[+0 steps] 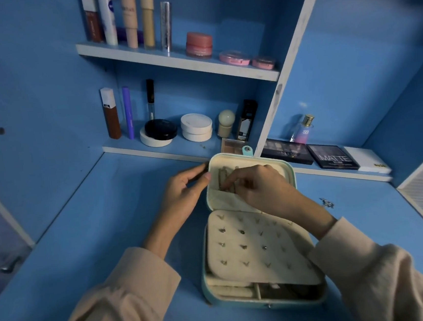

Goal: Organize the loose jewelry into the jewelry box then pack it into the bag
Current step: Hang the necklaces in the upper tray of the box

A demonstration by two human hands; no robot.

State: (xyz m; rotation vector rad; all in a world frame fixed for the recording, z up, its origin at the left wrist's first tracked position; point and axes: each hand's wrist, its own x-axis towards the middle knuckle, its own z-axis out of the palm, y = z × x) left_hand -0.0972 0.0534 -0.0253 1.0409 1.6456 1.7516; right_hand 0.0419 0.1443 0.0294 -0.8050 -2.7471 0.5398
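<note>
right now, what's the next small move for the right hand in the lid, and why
Probably tuck the chain down into the pocket of the lid and let go. The right hand pinches it inside the open lid while the left hand steadies the lid's edge, and a loose piece lies on the table to the right of the box.
</note>
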